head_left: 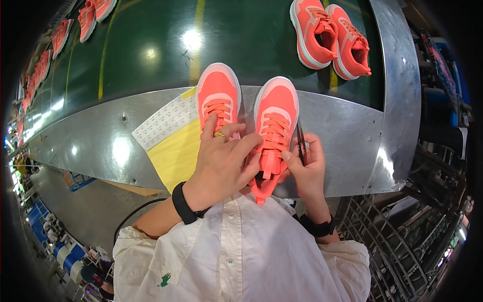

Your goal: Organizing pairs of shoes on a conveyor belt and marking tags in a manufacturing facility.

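Two coral-pink sneakers with white soles stand side by side at the near edge, toes pointing away from me. Across them lies my left hand (219, 158); its thumb and index finger close on the near-left side of the right sneaker (275, 113), beside its laces. The other fingers of that hand, one wearing a gold ring, reach over the laces of the left sneaker (220, 85). At the right sneaker's right side, my right hand (308, 163) grips slim dark tweezers (301, 141), points upward. Its thumb touches the sneaker near the collar.
Under the sneakers runs a curved metal ledge (342, 118) bordering a green conveyor belt (241, 35). A yellow sheet (176, 153) and a white printed label sheet (168, 121) lie left. Another sneaker pair (329, 43) sits far right; several more line the far left. A wire rack (382, 241) stands right.
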The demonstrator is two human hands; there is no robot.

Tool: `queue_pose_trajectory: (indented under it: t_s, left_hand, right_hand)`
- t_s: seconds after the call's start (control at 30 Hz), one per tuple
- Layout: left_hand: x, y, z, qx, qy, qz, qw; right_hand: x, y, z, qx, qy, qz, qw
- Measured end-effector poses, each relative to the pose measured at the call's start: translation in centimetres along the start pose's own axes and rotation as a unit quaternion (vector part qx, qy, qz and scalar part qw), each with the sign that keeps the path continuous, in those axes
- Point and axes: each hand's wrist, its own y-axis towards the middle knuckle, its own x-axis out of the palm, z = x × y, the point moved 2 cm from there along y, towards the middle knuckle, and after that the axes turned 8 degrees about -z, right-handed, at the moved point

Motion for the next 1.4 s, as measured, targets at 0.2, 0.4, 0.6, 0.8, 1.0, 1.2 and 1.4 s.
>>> queue_pose_trajectory:
  t_s: [0.2, 0.4, 0.6, 0.8, 1.0, 1.2, 1.4]
  left_hand:
    - [-0.9, 0.8, 0.3, 0.04, 0.05, -0.058, 0.996]
    - [-0.6, 1.8, 0.9, 0.07, 0.032, -0.05, 0.996]
    - [-1.0, 2.8, 1.0, 0.074, 0.033, -0.138, 0.987]
    - [-0.7, 2.8, 1.0, 0.088, 0.004, -0.147, 0.985]
    - [-0.2, 2.8, 0.7, 0.115, -0.002, -0.135, 0.984]
    - [0.1, 2.6, 0.4, 0.142, -0.007, -0.132, 0.981]
    - [0.3, 2.1, 0.3, 0.138, 0.012, -0.103, 0.985]
  right_hand:
    - [-2.1, -0.3, -1.4, -0.008, -0.159, -0.049, 0.986]
    - [-2.7, -0.5, -6.7, -0.025, -0.404, -0.047, 0.913]
    - [-1.9, 0.2, -8.1, -0.057, -0.511, -0.089, 0.853]
    - [-1.2, 0.3, -8.6, -0.069, -0.582, -0.083, 0.806]
    - [-1.4, 1.1, -8.9, -0.066, -0.571, -0.11, 0.811]
    - [-0.5, 1.7, -9.9, -0.096, -0.62, -0.138, 0.767]
    - [1.2, 2.3, -10.8, -0.15, -0.701, -0.173, 0.675]
